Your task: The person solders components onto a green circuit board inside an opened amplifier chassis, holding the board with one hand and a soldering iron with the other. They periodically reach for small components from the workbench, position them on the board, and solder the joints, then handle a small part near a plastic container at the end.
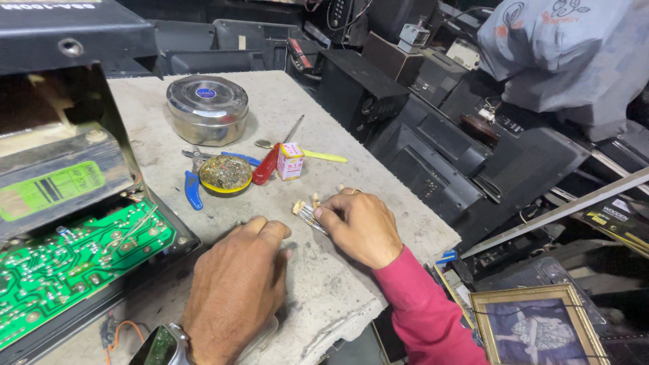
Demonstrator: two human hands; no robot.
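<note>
2 hands (236, 284), 1 small brush (307, 215)

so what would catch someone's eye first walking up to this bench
Probably the bright green circuit board in the opened casing at the left edge, then the shiny round steel tin at the back of the grey slab. In front, the right hand in a pink sleeve pinches small metal-legged parts beside the left hand.
</note>
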